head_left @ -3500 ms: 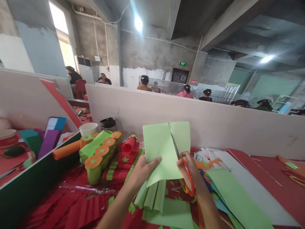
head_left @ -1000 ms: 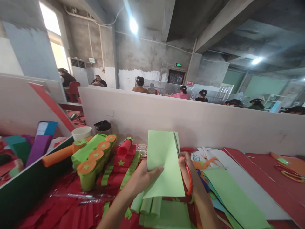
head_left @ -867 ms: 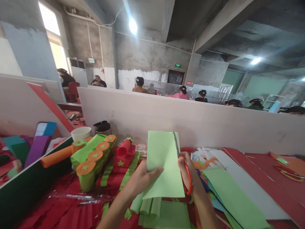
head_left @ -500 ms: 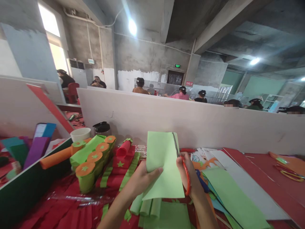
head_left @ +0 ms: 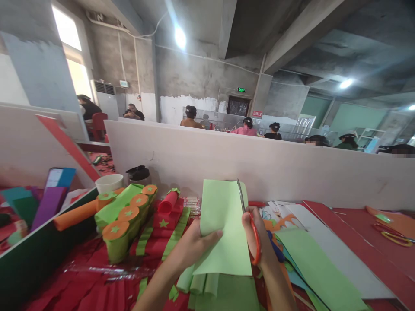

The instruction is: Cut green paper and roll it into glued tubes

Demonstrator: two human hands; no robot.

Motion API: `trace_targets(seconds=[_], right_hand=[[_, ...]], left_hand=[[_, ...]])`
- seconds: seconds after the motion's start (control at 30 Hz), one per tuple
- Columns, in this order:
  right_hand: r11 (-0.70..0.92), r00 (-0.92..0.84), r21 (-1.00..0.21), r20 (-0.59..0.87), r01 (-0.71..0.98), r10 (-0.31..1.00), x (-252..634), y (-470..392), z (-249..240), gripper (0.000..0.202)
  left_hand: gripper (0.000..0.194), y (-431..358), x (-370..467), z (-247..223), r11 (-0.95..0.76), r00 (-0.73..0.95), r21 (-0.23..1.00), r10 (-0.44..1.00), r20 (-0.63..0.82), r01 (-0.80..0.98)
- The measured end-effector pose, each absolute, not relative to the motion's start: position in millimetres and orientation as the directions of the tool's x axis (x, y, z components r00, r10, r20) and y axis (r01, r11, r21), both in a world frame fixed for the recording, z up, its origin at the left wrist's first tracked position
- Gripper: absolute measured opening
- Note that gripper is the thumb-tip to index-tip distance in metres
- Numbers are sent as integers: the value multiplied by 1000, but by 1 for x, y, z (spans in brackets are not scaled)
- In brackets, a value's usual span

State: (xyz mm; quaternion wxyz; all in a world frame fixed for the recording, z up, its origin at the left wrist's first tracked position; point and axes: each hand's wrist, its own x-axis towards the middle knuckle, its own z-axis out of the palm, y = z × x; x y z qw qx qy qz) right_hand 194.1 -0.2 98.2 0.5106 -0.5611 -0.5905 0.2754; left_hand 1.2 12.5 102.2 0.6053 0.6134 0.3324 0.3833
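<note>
My left hand [head_left: 197, 242] pinches the left edge of a light green paper sheet [head_left: 223, 207], its thumb flat on the front. Red-handled scissors [head_left: 254, 237] are in my right hand [head_left: 256, 224], fingers closed on the handles. Their blades run upward along the sheet's right side, near its top edge; a narrow strip of green shows to the right of the blades. Under the sheet lie several rolled green paper tubes [head_left: 197, 283] and a flat green sheet [head_left: 236, 293]. Left of them is a red paper model [head_left: 167, 220] with green strips and a star.
Green paper cylinders with orange star tops [head_left: 119, 239] and an orange roll [head_left: 76, 214] stand at left. A white cup [head_left: 109, 183] and black-lidded bottle [head_left: 138, 173] are behind. Green sheets [head_left: 319, 259] and yellow-handled scissors [head_left: 395, 239] lie right. A white partition [head_left: 259, 166] crosses ahead; people sit beyond.
The green sheet and both hands have shifted slightly to the right. The scissors moved with them, still at the sheet's right side.
</note>
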Motion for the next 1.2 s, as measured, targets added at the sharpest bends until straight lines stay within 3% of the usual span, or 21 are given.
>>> trace_targets(seconds=[0.3,0.63,0.83,0.93,1.0,1.07,1.2], right_hand=[[210,197,-904,298,372,934,196,-1,104,39],[255,276,-898,363,360,890,196,-1,109,43],[321,224,-943,331,81,917,206,2,97,47],[331,213,-943,332,43,919,215,-4,105,45],[261,142,-961,272,90,952,224,-14,116,43],[161,14,-955,169,248,985,233,-25,128,42],[68,-222,-803,-81,592,972,246,-43,139,33]], left_hand=[[52,9,1,105,-15,567,1000,824,21,-16],[43,9,0,105,14,541,1000,841,-14,4],[44,12,-8,106,55,458,998,888,-35,-30],[46,15,-19,112,41,315,996,949,-16,-73],[46,17,-28,118,15,186,996,983,1,-89],[49,19,-37,122,-4,94,994,995,14,-111],[54,22,-52,124,-86,-34,984,996,82,-155]])
